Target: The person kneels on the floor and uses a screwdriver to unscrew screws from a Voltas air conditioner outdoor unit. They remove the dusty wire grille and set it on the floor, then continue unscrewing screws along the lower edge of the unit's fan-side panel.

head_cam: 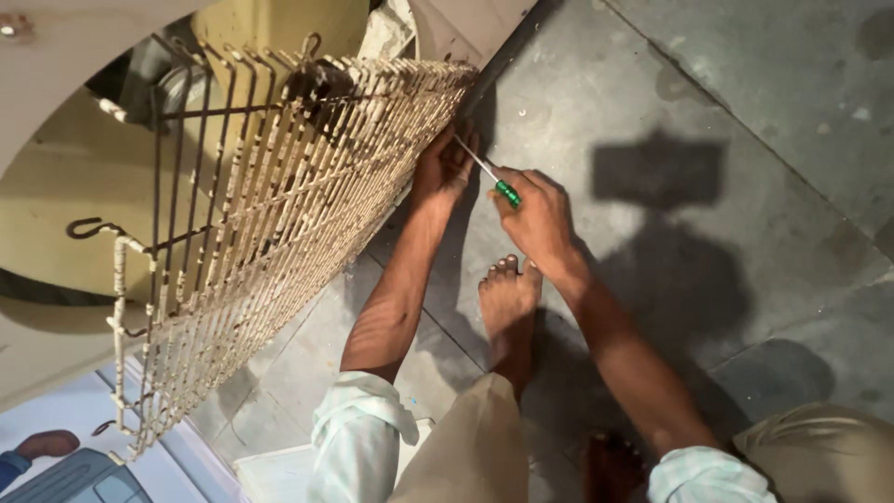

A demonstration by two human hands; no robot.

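Note:
A worn, cream-painted wire grille (279, 214) with rusty bars leans out from a cream cooler body (56, 84). My left hand (442, 168) grips the grille's lower edge where it meets the cabinet. My right hand (535, 219) holds a screwdriver (489, 175) with a green handle. Its metal tip points up at the grille's corner, right beside my left fingers. Whatever the tip touches is hidden by my left hand.
My bare foot (507, 298) stands on the grey stone tile floor (726, 112) just below the hands. A yellow fan housing (84, 196) shows behind the grille. A flat white panel (279, 470) lies at the bottom, and a dark shadow falls to the right.

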